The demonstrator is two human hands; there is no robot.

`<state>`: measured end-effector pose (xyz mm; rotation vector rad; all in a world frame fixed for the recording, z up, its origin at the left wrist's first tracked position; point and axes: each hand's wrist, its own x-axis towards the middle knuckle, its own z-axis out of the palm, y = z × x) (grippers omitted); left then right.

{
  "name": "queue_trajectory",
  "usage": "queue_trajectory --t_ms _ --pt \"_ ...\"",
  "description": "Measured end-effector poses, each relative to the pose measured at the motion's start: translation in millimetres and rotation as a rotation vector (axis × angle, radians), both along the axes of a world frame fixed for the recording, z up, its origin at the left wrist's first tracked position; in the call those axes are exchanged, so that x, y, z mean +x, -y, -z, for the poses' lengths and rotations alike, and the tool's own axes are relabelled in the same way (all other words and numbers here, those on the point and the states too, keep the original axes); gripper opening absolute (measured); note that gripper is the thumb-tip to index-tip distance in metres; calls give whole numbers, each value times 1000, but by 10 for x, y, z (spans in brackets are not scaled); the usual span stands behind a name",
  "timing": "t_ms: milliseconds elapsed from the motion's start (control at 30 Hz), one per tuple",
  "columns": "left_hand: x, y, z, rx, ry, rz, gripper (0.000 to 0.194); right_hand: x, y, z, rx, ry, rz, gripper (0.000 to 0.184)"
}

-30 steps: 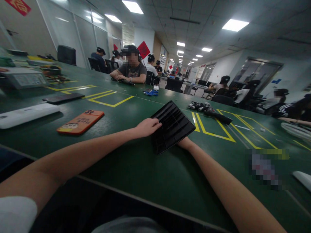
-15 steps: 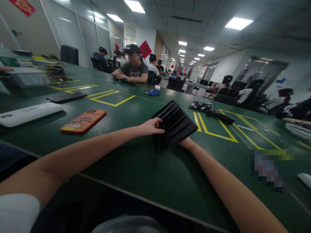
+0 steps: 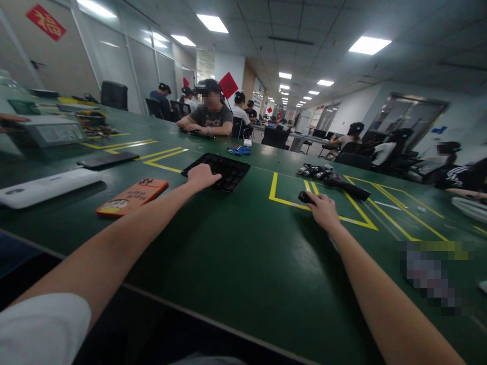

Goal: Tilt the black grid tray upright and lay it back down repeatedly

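Observation:
A black compartment tray (image 3: 233, 175) lies on the green table, in front of and to the left of the middle. My left hand (image 3: 202, 176) is closed at its near left part, thumb pointing right and the other fingers mostly hidden. Over the yellow-taped area on the right, my right hand (image 3: 324, 210) is closed around a small black object (image 3: 305, 197). Only one end of that object sticks out past the fingers, so its kind does not show. Beyond the right hand lies a bundle of black cables and metal-ended parts (image 3: 315, 171).
An orange phone case (image 3: 133, 196), a white elongated device (image 3: 49, 186) and a dark phone-like slab (image 3: 108, 160) lie at left. Behind them stands a grey metal box (image 3: 57, 131). Blue gloves (image 3: 239, 150) lie farther back, before a seated person (image 3: 211, 114). A blurred patch covers something at right.
The tray, held raised and tilted between both hands before, now lies on the table farther left. My left hand went with it; my right hand moved right and now holds the small black object.

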<state>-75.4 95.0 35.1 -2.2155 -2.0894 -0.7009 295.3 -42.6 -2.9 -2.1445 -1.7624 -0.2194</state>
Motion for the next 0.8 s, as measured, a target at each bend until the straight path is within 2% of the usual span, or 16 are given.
queue_trajectory --t_ms 67,167,233,300,367,433,500,567,600,700,800 --pt "-209 -149 -10 -24 1 -70 40 239 93 10 -40 26 139 44" --pt "-415 -288 -13 -44 18 -122 40 448 179 78 -75 9 226 43" --pt "-447 -332 -23 -12 31 -157 36 481 183 120 -69 4 254 41" --pt "-382 -329 -35 62 37 -137 23 423 149 138 12 17 245 38" --pt "-215 -262 -24 137 64 -9 20 258 94 129 130 31 163 35" --pt "31 -132 35 173 107 196 34 -16 43 107 190 20 13 37" --pt "306 34 149 139 105 337 42 -368 20 96 138 -13 -130 41" --pt "544 186 290 61 58 597 50 -733 37 113 46 -47 -267 47" --pt "633 243 355 13 5 684 52 -897 57 131 -1 -69 -340 50" --pt "760 335 464 -74 -124 773 48 -1219 119 186 -128 -81 -497 53" --pt "750 430 432 6 -185 762 39 -1217 120 160 -150 -41 -536 53"
